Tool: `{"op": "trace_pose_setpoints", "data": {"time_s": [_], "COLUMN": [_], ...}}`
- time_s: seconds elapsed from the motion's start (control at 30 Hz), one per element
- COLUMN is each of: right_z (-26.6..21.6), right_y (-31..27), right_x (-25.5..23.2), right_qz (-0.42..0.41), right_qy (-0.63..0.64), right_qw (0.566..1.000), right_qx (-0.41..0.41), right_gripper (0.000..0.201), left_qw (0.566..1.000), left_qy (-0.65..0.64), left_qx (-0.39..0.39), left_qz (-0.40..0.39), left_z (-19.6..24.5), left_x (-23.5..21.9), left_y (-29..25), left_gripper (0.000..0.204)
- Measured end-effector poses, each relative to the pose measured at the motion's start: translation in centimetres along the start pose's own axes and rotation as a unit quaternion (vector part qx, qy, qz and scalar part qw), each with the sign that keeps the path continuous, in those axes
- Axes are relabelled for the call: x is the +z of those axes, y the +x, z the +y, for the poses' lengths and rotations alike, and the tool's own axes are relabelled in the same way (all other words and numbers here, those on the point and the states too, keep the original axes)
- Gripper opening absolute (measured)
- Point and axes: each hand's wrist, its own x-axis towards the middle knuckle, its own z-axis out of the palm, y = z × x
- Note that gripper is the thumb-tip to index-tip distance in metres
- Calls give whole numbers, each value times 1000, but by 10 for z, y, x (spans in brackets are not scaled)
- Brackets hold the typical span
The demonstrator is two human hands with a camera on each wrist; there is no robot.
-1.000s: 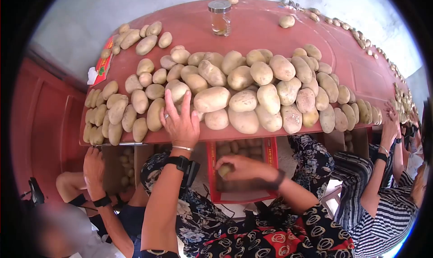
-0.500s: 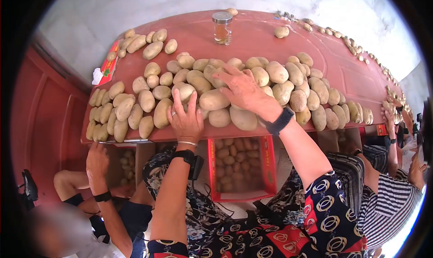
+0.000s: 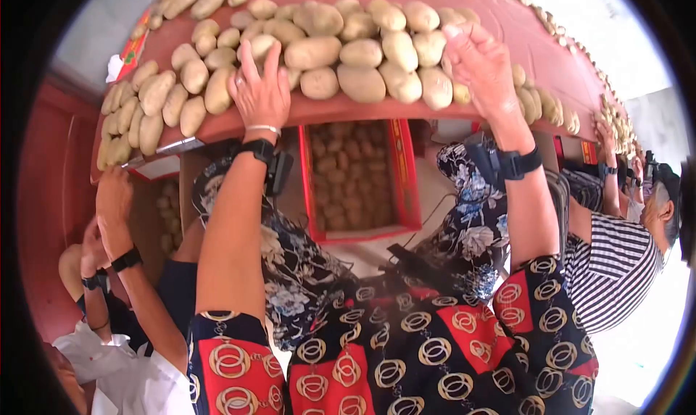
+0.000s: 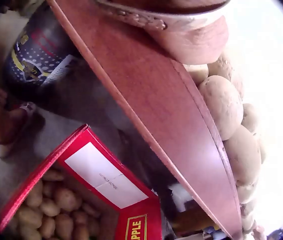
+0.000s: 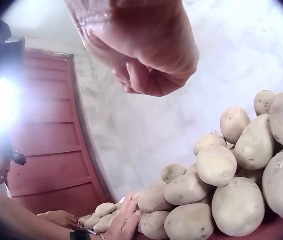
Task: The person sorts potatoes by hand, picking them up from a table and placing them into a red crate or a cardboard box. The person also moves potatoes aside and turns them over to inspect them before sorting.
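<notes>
Potatoes lie heaped along the near side of the red table. The left hand rests on them with index and middle fingers straight and apart; its heel shows beneath a bracelet in the left wrist view. Above the right part of the heap is the right hand, fingers curled. From the right wrist, that hand appears raised clear of the potatoes, with no potato visible in it.
Below the table edge stands a red box of potatoes. Another person's arm reaches in from the left; a person in a striped shirt sits at right. More potatoes cover the table's left end.
The right hand went from over the box to the middle of the heap, then rightward, its fingers now curled. The left hand stays on the potatoes. The head view has tilted down.
</notes>
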Motion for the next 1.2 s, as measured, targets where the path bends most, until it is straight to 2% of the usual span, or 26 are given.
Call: {"op": "trace_pose_setpoints", "data": {"time_s": [0.07, 0.13, 0.17, 0.2, 0.27, 0.33, 0.4, 0.43, 0.47, 0.57, 0.73, 0.77, 0.8, 0.83, 0.87, 0.9, 0.93, 0.97, 1.0, 1.07, 1.1, 1.13, 1.17, 1.2], "right_z": [10, 21, 22, 28, 39, 38, 43, 47, 61, 78, 35, 36, 39, 40, 43, 43, 41, 41, 50, 73, 63, 48, 39, 39], "right_y": [-5, -7, -8, -10, -10, -9, -3, -1, 0, -4, 10, 9, 17, 24, 27, 26, 24, 27, 34, 50, 49, 45, 43, 46], "right_x": [-1, 1, -1, 1, 7, 10, 8, 6, 3, -10, -34, -42, -53, -62, -71, -76, -78, -79, -79, -78, -76, -75, -75, -76], "right_qz": [-2, -51, -99, -99, -194, -220, -339, -366, -403, -416, -433, -389, -379, -374, -369, -367, -353, -340, -341, -409, -409, -373, -336, -337], "right_qy": [46, 22, 11, 21, -24, -12, -47, -66, -39, -13, 35, 125, 124, 184, 243, 244, 296, 346, 346, 404, 401, 372, 341, 337], "right_qw": [999, 998, 994, 994, 980, 974, 934, 921, 910, 904, 893, 906, 914, 907, 896, 897, 887, 874, 874, 817, 818, 849, 876, 878], "right_qx": [7, -1, 45, 49, 24, 54, 104, 114, 90, 96, 119, 107, 76, 56, 36, 39, 17, -9, -10, -44, -42, -45, -50, -50], "right_gripper": [11, 12, 9, 9, 8, 11, 17, 20, 22, 24, 23, 23, 24, 26, 27, 27, 35, 44, 44, 64, 64, 60, 56, 56], "left_qw": [1000, 1000, 1000, 1000, 998, 999, 998, 999, 999, 998, 999, 998, 996, 996, 996, 988, 966, 960, 950, 921, 887, 844, 843, 836], "left_qy": [14, 7, 0, 6, -54, -43, -36, -23, -21, -45, -34, -58, -81, -53, -55, -141, -222, -246, -268, -294, -315, -336, -340, -299], "left_qx": [0, -1, -5, -2, -5, 5, -2, 0, 5, 16, 7, -2, -9, 4, 7, -56, -119, -79, -38, -1, -17, -33, -33, -35], "left_qz": [-11, -11, -6, -14, 23, 30, 42, 40, 38, 34, 17, 23, 30, 65, 64, 3, -60, -110, -157, -256, -338, -418, -417, -458], "left_z": [-1, 0, -2, -3, -4, -5, -5, -5, -5, -6, -3, -1, -1, 12, 20, 26, 33, 41, 52, 76, 75, 73, 68, 62], "left_x": [3, 4, 4, 3, 6, 7, 6, 6, 5, 4, -5, -8, -13, -23, -30, -36, -43, -48, -49, -40, -28, -9, 11, 35], "left_y": [0, 2, 2, 1, 0, -1, 0, 0, 1, 1, 1, -2, -4, -4, -12, -25, -38, -47, -52, -56, -63, -77, -96, -116], "left_gripper": [47, 50, 53, 53, 59, 62, 61, 61, 61, 60, 55, 53, 52, 43, 43, 35, 27, 20, 15, 14, 16, 19, 19, 23]}}
